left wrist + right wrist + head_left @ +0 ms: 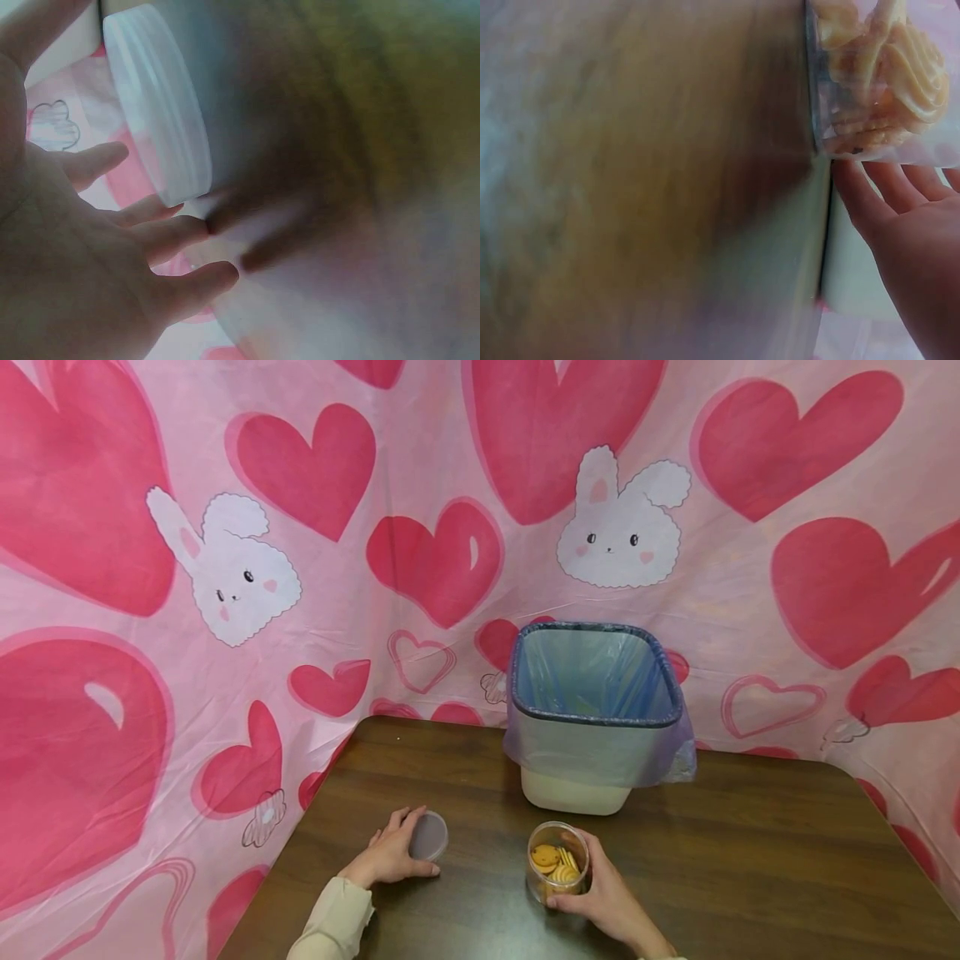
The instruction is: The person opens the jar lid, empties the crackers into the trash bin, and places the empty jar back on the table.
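My left hand [393, 852] is at a round translucent lid [429, 837] lying flat on the wooden table [465, 918]. In the left wrist view, the fingers extend along the table beside the lid [157, 101], loosely spread, and are not curled round it. With the thumb in front and the fingers round the far side, my right hand [607, 893] holds a clear lidless jar [534, 877]. Yellow cookies [558, 864] fill part of it, one with a swirled shape. In the right wrist view, the fingers of the right hand [922, 232] touch the jar's wall, and the thumb is hidden.
Behind the jar stands a white bin [573, 789] lined with a bluish plastic bag [678, 747] folded over its dark rim. A pink curtain [420, 452] with hearts and rabbits hangs along the back and left of the table.
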The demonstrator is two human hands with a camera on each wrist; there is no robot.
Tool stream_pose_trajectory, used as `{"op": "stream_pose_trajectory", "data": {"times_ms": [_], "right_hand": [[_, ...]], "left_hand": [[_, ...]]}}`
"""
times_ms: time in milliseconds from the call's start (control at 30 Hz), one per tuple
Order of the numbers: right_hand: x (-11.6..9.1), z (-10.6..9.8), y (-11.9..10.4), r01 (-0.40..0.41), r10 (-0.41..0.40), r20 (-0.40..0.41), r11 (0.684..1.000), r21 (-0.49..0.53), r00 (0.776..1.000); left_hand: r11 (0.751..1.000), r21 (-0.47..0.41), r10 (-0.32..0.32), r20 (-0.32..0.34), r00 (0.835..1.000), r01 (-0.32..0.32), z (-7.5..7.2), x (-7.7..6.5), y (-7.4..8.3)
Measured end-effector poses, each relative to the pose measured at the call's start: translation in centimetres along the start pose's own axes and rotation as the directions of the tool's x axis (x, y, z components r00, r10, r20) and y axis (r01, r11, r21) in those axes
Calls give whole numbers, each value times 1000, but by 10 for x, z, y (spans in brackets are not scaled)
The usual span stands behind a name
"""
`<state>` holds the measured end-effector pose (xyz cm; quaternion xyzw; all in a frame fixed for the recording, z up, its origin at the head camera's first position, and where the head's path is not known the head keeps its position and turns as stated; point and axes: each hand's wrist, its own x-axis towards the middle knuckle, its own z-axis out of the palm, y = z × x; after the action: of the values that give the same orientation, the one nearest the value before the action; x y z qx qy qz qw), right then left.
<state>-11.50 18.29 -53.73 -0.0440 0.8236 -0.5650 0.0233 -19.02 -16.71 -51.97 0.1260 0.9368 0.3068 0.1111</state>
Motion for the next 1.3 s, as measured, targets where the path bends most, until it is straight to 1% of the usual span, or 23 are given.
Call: {"op": "stream_pose_trajectory", "data": {"times_ms": [100, 200, 367, 467, 633, 767, 867, 933, 1000, 1133, 1167, 1300], "right_hand": [[0, 0, -1, -14, 14, 5, 1000, 0, 1000], [0, 1, -1, -20, 20, 8, 1000, -2, 1000], [-2, 1, 0, -32, 33, 21, 999, -38, 999], [-2, 1, -1, -30, 31, 25, 998, -52, 999], [-4, 1, -1, -1, 3, 17, 996, -89, 1000], [-5, 1, -2, 19, -19, 2, 993, -120, 1000], [-7, 1, -3, 19, -19, -2, 991, -130, 1000], [-7, 0, -4, 7, -7, 3, 991, -130, 1000], [-8, 0, -5, -6, 8, 14, 993, -121, 1000], [-10, -1, -6, -15, 19, 36, 993, -113, 999], [-10, -1, -6, -16, 20, 40, 994, -112, 999], [-11, -2, -6, -18, 23, 44, 994, -111, 999]], "left_hand": [[1000, -4, 6, 7, 1000, -6, -4, 1, 4], [1000, -4, 11, -4, 1000, -11, -8, 3, 9], [999, -39, 22, -29, 999, -23, -17, 8, 16], [998, -43, 33, -51, 998, -35, -23, 11, 22], [997, -15, 70, -114, 991, -72, -33, 22, 37], [994, -3, 110, -174, 979, -112, -42, 31, 55], [988, -5, 149, -224, 963, -154, -48, 38, 72], [984, 0, 174, -247, 953, -180, -52, 42, 83], [978, 6, 204, -274, 940, -210, -55, 46, 95], [969, 9, 239, -305, 922, -248, -62, 52, 120], [964, 9, 254, -316, 914, -265, -64, 53, 125], [955, 17, 285, -335, 898, -296, -70, 57, 144]]}}
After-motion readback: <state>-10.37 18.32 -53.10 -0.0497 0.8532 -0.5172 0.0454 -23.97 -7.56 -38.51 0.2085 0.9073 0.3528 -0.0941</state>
